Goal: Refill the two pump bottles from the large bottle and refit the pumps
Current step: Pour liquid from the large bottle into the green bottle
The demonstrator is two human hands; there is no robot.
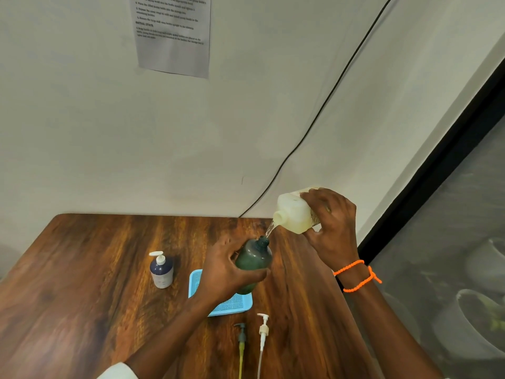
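Two hands are busy above the wooden table point(82, 269). Your right hand point(332, 228) grips the large bottle point(293, 214), tipped on its side, and a thin stream runs from its mouth toward the open neck of the green bottle point(252, 259). Your left hand point(224, 269) wraps its fingers round that green bottle, held tilted over the blue tray point(195, 280). Left of the tray stands a dark-blue pump bottle point(161, 270). Nearer you than the tray lie two loose pumps, a grey pump point(241, 336) and a white pump point(263, 329).
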